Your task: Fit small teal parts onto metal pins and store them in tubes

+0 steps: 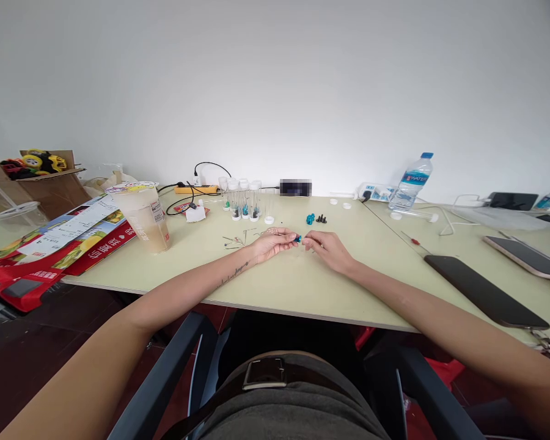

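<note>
My left hand (pixel 274 245) is closed, pinching a small blue part (pixel 299 239) between thumb and fingertips above the table. Close beside it on the right, my right hand (pixel 329 249) has its fingers curled together near the blue part; whatever they hold is too small to make out. Beyond the hands lie a little heap of blue parts (pixel 310 218) and a group of black, screw-like pieces (pixel 321 219). Several thin metal pins (pixel 233 243) are scattered left of my left hand. Clear tubes (pixel 244 201) with white caps stand behind them, some with small coloured pieces inside.
A milk tea cup (pixel 144 220) and a red printed bag (pixel 96 238) are on the left, before a cardboard box (pixel 50 192). A water bottle (pixel 411 183) leans by a power strip (pixel 378 192). A dark phone (pixel 483 290) lies right, near the table's front edge (pixel 302 313).
</note>
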The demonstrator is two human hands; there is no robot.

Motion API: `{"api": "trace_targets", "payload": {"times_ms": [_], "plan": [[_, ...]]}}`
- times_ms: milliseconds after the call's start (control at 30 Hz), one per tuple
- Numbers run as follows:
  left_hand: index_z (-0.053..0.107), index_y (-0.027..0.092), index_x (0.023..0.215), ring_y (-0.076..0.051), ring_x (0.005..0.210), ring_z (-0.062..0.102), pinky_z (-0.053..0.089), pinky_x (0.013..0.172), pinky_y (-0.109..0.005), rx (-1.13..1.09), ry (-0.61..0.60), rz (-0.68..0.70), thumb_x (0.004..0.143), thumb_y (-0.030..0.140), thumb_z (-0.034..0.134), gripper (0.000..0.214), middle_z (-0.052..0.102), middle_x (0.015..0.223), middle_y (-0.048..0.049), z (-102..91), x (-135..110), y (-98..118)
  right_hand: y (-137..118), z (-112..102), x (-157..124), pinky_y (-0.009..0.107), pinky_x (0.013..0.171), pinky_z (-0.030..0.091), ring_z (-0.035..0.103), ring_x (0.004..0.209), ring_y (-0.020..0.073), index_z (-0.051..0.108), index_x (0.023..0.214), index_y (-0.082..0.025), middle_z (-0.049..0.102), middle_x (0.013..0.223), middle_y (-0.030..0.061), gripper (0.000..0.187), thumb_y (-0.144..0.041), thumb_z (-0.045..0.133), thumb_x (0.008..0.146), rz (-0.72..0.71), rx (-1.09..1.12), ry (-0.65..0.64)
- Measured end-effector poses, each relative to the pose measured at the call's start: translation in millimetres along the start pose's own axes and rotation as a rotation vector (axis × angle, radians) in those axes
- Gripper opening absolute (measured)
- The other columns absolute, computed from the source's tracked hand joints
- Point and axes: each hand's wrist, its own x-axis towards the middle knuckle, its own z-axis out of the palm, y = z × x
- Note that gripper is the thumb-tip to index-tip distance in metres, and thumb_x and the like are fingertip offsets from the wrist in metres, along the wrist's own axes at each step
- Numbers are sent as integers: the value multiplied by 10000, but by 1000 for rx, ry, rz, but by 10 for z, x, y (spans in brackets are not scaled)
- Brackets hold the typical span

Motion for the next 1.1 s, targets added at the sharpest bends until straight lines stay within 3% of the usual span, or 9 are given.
{"api": "trace_targets", "payload": {"times_ms": [200,400,600,767,933,1100], "plan": [[644,78,811,-92,714,615,456,765,-224,-20,-1,8,674,187,713,188,646,733,-48,6,-8,6,-10,0,5,260,613,395,527,636,135,566,859,-196,632,798,22,248,-431,491,833,-15,-3,82],[638,77,824,-96,720,616,452,779,-239,-4,-17,-7,678,191,710,199,650,742,-54,8,-12,10,-21,-12,-4,270,639,402,551,621,142,568,712,-191,621,681,21,406,-460,328,899,15,27,-33],[638,79,820,-95,713,616,451,762,-232,-33,10,4,667,166,716,192,640,727,-40,6,-6,9,-21,-1,4,260,599,395,528,642,142,566,848,-201,638,810,28,270,-456,478,835,-3,2,85],[635,74,816,-97,726,621,451,772,-229,-19,-21,-6,674,179,712,193,647,742,-46,6,-7,12,-23,-9,1,263,617,394,536,616,140,564,722,-195,622,695,18,356,-438,367,891,18,16,-25],[632,74,826,-93,719,619,452,760,-222,-26,8,-2,671,172,713,200,645,735,-42,0,-6,10,-22,-1,7,272,602,399,532,638,150,562,814,-204,637,793,33,284,-473,472,832,3,10,80],[631,73,820,-97,720,620,451,764,-230,-23,-19,-11,674,175,712,196,647,734,-47,3,-5,8,-24,-5,2,271,622,400,539,617,144,561,716,-198,618,687,19,363,-444,360,891,15,26,-16]]}}
